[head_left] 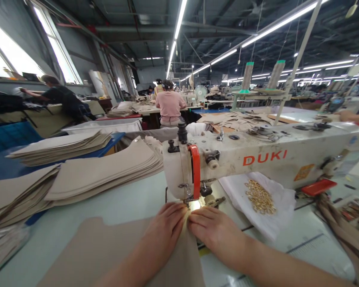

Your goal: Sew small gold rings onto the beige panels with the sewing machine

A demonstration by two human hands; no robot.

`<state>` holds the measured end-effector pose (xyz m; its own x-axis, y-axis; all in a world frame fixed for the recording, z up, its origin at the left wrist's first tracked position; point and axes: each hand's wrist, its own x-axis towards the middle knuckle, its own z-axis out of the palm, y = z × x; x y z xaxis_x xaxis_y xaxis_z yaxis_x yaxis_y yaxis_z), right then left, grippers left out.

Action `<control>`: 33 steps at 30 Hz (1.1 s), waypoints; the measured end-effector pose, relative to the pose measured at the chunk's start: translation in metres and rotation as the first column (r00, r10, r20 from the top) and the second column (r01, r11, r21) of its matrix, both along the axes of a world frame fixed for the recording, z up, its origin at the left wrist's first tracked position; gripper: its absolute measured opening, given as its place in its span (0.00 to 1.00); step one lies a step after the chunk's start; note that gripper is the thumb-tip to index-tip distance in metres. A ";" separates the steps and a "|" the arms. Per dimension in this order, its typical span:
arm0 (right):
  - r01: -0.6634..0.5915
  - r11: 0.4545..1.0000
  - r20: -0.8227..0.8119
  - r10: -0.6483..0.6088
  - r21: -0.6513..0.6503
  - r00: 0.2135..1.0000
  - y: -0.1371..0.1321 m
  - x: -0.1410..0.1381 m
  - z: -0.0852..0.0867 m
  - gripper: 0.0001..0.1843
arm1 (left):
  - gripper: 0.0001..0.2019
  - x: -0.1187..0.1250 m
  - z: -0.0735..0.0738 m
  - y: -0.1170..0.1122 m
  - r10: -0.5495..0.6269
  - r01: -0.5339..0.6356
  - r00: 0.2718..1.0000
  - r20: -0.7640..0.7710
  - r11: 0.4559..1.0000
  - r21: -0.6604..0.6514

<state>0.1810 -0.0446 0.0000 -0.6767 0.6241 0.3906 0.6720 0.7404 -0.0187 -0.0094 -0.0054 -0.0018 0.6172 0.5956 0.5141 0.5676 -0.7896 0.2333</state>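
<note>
A beige fabric panel [107, 247] lies on the pale table and runs up under the lit needle area of a white sewing machine [266, 159] marked DUKI. My left hand [164, 227] rests on the panel just left of the needle, fingers closed and pressed on the cloth. Close by on the right, my right hand [217, 229] has its bent fingers pressed together at the panel's edge. The two hands' fingertips nearly meet in front of the presser foot, which they partly hide. An orange guard [195, 171] covers the machine's front.
Stacks of cut beige panels [107, 167] lie at the left. Small gold metal rings [260, 197] sit on a white cloth [283, 199] beneath the machine arm. A red tray [318, 186] stands at the right, and thread cones [247, 77] rise behind. Other people work farther off.
</note>
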 end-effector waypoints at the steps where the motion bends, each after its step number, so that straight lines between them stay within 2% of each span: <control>1: -0.026 1.000 0.008 0.026 -0.005 1.000 -0.001 0.000 0.001 0.03 | 0.12 -0.002 -0.001 -0.002 0.009 -0.009 1.000 -0.016 1.000 0.011; 5: -0.063 0.997 0.045 0.064 -0.039 0.997 -0.004 0.000 0.004 0.03 | 0.15 -0.008 -0.003 -0.008 -0.011 0.017 0.995 -0.097 0.998 0.063; 12: -0.061 0.997 0.066 0.065 -0.051 0.996 -0.003 0.000 0.008 0.05 | 0.17 -0.008 -0.002 -0.007 -0.042 0.054 0.977 -0.207 0.997 0.054; 19: -0.051 0.998 0.066 0.053 -0.028 0.996 -0.002 0.000 0.007 0.06 | 0.16 -0.007 -0.001 -0.002 0.011 0.011 0.976 -0.219 0.995 0.098; 25: -0.026 0.999 0.082 0.028 -0.023 0.996 0.002 0.000 0.009 0.05 | 0.15 -0.008 -0.003 0.005 0.038 -0.036 0.988 -0.147 0.999 0.018; 33: -0.033 0.999 0.077 0.036 -0.042 0.996 0.002 -0.001 0.008 0.05 | 0.15 -0.005 0.000 0.003 0.054 -0.046 0.985 -0.162 0.998 0.053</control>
